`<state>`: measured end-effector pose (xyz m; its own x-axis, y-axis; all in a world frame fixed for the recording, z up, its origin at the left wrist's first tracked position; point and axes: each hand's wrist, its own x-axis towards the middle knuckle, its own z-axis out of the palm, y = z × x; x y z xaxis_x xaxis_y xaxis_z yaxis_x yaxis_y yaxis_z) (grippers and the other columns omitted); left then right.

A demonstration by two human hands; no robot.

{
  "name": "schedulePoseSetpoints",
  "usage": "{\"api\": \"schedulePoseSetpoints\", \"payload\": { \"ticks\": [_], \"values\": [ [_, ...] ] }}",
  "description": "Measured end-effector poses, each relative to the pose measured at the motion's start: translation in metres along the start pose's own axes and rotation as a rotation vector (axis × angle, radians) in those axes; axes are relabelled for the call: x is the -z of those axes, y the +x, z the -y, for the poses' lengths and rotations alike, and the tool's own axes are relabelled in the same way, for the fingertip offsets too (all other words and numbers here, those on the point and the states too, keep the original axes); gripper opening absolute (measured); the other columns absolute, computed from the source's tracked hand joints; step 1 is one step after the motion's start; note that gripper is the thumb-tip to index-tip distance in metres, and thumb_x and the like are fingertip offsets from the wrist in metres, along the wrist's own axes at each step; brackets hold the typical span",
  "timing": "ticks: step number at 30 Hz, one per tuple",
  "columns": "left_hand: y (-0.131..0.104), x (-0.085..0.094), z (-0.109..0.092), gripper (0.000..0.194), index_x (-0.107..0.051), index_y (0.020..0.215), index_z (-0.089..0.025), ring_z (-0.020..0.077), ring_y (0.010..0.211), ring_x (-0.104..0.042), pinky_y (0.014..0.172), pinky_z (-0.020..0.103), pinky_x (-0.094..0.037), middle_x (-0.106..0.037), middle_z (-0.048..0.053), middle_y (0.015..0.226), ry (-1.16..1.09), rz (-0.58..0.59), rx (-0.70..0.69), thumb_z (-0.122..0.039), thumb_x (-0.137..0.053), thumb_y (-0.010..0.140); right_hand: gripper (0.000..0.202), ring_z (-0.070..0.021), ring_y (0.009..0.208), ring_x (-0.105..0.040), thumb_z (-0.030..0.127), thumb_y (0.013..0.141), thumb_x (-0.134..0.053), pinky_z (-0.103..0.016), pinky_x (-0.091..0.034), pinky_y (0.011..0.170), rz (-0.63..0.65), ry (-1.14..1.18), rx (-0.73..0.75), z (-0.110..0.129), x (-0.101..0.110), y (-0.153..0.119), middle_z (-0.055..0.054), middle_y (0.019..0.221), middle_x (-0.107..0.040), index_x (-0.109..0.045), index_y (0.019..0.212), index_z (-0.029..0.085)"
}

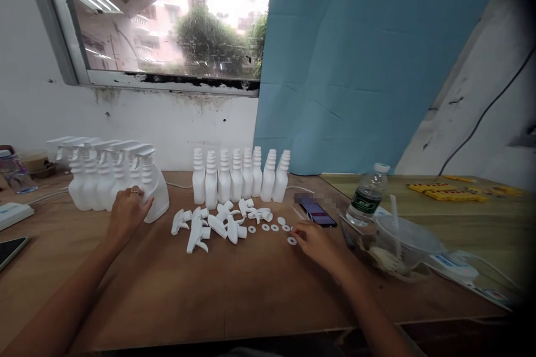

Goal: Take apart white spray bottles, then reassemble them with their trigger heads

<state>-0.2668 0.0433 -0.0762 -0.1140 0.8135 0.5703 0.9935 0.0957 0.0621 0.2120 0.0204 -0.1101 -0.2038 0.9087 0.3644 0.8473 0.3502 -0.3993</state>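
At the left, my left hand point(129, 209) is curled against the nearest white spray bottle point(159, 198) in a row with trigger heads fitted. Its thumb lies on that bottle's front, and its fingertips are hidden. My right hand point(314, 241) is low over the table with fingertips pinched at a thin white washer point(286, 228). Another washer point(292, 241) lies just below those fingertips, with several more to the left. Loose white trigger heads point(196, 231) are heaped between my hands. Behind them stand several white bottles point(224, 178) without heads.
A phone point(320, 214) lies beyond my right hand. Farther right are a water bottle point(368, 198), a lidded plastic bowl point(410, 237) and a power strip point(454, 267). Another phone point(12, 251) is at the left edge. Yellow pieces point(448, 192) lie at the far right.
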Motion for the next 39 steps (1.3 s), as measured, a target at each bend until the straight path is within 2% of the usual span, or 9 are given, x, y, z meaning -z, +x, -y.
{"api": "schedulePoseSetpoints", "payload": {
  "ticks": [5,7,10,12,16,21,28,34,39],
  "values": [
    [-0.007,0.005,-0.006,0.037,-0.052,0.111,-0.005,0.0364,0.108,-0.046,0.085,0.043,-0.043,-0.051,0.021,0.121,0.089,-0.085,-0.004,-0.034,-0.037,0.095,0.03,-0.0257,0.103,-0.059,0.008,0.081,-0.051,-0.037,-0.041,0.094,0.094,-0.134,-0.001,-0.003,-0.014,-0.014,-0.011,0.104,-0.068,-0.072,0.1,0.018],
    [-0.009,0.005,-0.01,0.039,-0.052,0.112,-0.005,0.038,0.11,-0.046,0.083,0.046,-0.044,-0.044,0.022,0.13,0.088,-0.188,-0.026,-0.038,-0.039,0.095,0.03,-0.0268,0.104,-0.057,0.007,0.083,-0.049,-0.038,-0.04,0.094,0.107,-0.179,0.006,-0.004,-0.018,-0.017,-0.012,0.104,-0.067,-0.072,0.098,0.018],
    [-0.019,0.001,-0.027,0.035,-0.055,0.106,-0.009,0.0338,0.107,-0.05,0.087,0.045,-0.045,-0.052,0.02,0.119,-0.065,-0.273,-0.203,-0.04,-0.045,0.093,0.028,-0.0274,0.101,-0.056,0.007,0.085,-0.045,-0.039,-0.041,0.091,0.116,-0.178,0.031,-0.002,-0.023,-0.02,-0.012,0.098,-0.066,-0.071,0.09,0.016],
    [-0.033,-0.002,-0.046,0.028,-0.057,0.105,-0.014,0.0297,0.106,-0.052,0.092,0.043,-0.044,-0.057,0.015,0.113,-0.218,-0.178,-0.416,-0.038,-0.048,0.093,0.025,-0.0267,0.097,-0.056,0.006,0.085,-0.045,-0.038,-0.042,0.089,0.117,-0.131,0.05,0.004,-0.025,-0.022,-0.011,0.093,-0.065,-0.069,0.087,0.015],
    [-0.069,-0.009,-0.082,0.028,-0.058,0.112,-0.024,0.0356,0.129,-0.036,0.103,0.055,-0.036,-0.045,0.01,0.141,-0.277,0.088,-0.697,-0.038,-0.056,0.088,0.021,-0.0227,0.092,-0.058,0.004,0.083,-0.047,-0.035,-0.045,0.085,0.103,0.053,0.083,0.024,-0.031,-0.028,-0.008,0.093,-0.063,-0.063,0.089,0.017],
    [-0.1,-0.004,-0.093,0.009,-0.059,0.092,-0.019,0.0316,0.123,-0.045,0.098,0.048,-0.045,-0.052,0.011,0.135,-0.411,0.282,-0.632,-0.027,-0.057,0.087,0.014,-0.0184,0.08,-0.06,0.014,0.089,-0.053,-0.03,-0.047,0.075,0.087,0.271,0.139,0.059,-0.033,-0.037,-0.003,0.082,-0.062,-0.063,0.08,0.02],
    [-0.125,0.034,-0.126,0.018,-0.053,0.106,-0.025,0.0167,0.11,-0.058,0.097,0.029,-0.046,-0.058,0.004,0.126,-0.942,0.589,-0.493,-0.029,-0.039,0.097,0.024,-0.0175,0.094,-0.061,0.016,0.093,-0.051,-0.03,-0.05,0.084,-0.136,0.473,0.355,0.106,-0.042,-0.042,-0.006,0.1,-0.065,-0.069,0.106,0.024],
    [-0.126,0.025,-0.131,0.021,-0.053,0.097,-0.021,0.0165,0.101,-0.059,0.095,0.028,-0.045,-0.063,0.005,0.111,-1.121,0.567,-0.365,-0.027,-0.032,0.098,0.049,-0.0248,0.103,-0.057,0.009,0.091,-0.043,-0.044,-0.05,0.09,-0.01,0.236,0.529,0.12,-0.059,-0.051,-0.011,0.119,-0.061,-0.049,0.137,0.024],
    [-0.13,0.025,-0.123,0.023,-0.051,0.107,-0.022,0.0181,0.102,-0.059,0.095,0.031,-0.045,-0.063,0.006,0.111,-1.066,0.577,-0.366,-0.026,-0.03,0.098,0.046,-0.0215,0.108,-0.057,0.013,0.092,-0.046,-0.039,-0.05,0.094,0.031,0.326,0.48,0.118,-0.063,-0.054,-0.008,0.121,-0.06,-0.049,0.136,0.028]
  ]
}}
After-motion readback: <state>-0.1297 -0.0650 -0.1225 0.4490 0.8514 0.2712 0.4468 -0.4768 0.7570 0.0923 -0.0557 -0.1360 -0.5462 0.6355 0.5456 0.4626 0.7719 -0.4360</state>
